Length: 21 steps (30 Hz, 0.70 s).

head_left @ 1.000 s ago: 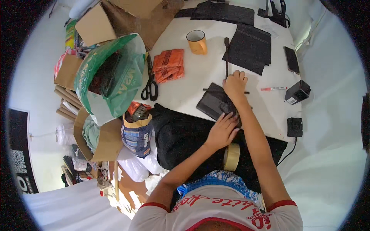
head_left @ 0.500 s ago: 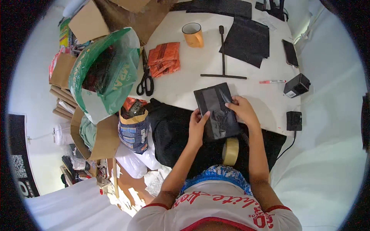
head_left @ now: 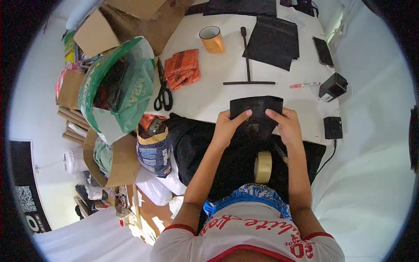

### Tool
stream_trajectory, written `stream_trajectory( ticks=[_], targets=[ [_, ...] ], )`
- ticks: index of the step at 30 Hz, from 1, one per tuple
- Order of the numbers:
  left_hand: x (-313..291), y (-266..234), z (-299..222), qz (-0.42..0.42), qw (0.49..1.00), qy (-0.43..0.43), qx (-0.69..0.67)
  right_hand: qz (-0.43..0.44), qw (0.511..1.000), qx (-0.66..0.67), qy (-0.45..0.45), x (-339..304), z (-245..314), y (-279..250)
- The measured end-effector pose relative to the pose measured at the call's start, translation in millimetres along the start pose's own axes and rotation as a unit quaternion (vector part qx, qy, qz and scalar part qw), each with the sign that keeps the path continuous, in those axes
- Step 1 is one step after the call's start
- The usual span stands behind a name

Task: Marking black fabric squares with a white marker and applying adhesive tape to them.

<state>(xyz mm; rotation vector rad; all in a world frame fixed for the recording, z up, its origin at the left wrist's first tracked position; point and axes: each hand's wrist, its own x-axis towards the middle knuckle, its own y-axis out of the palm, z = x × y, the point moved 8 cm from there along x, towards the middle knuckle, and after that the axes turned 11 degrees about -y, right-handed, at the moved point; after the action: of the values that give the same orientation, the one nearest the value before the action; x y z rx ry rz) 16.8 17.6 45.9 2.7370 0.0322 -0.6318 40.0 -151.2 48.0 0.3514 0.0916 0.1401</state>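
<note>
In front of me, over the table's near edge, I hold a flat black rectangular packet [head_left: 256, 105] by its two sides. My left hand [head_left: 228, 126] grips its left side, thumb on top. My right hand [head_left: 286, 124] pinches the right side the same way. The packet's far edge bows slightly, and its lower part blends into the black cloth [head_left: 196, 148] over my lap. A roll of tan tape [head_left: 263, 167] stands on that cloth, beside a slim dark tool [head_left: 280, 153] partly hidden by my right forearm.
On the white table [head_left: 205, 102] are a black T-shaped bar [head_left: 248, 82], orange packets [head_left: 182, 69], a yellow mug [head_left: 212, 40], scissors [head_left: 163, 94], black sheets [head_left: 275, 41], a red pen [head_left: 304, 85], a phone [head_left: 322, 51] and a black box [head_left: 333, 87]. A green bag [head_left: 142, 87] stands left.
The packet has turned from a tilted pose to nearly square, and its glossy strip no longer shows. My right hand has moved from its upper face to its right side. The view has shifted slightly.
</note>
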Motion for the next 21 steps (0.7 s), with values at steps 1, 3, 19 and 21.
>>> stream_trajectory(
  ticks=[1,3,19,21],
  targets=[
    [2.9,2.1,-3.4,0.009,1.0,0.013,-0.01,-0.007,1.0,0.001,-0.023,1.1,6.1,-2.5],
    [6.8,6.9,-10.0,0.021,0.999,0.026,-0.019,-0.022,0.999,-0.002,-0.038,1.0,15.9,-6.5],
    [41.4,49.4,-43.8,0.103,0.992,0.065,-0.026,0.002,0.988,-0.102,-0.116,21.2,66.0,-35.3],
    [45.6,52.8,-40.1,0.109,0.991,0.039,-0.062,-0.004,0.987,-0.116,-0.115,23.0,64.4,-36.5]
  ],
)
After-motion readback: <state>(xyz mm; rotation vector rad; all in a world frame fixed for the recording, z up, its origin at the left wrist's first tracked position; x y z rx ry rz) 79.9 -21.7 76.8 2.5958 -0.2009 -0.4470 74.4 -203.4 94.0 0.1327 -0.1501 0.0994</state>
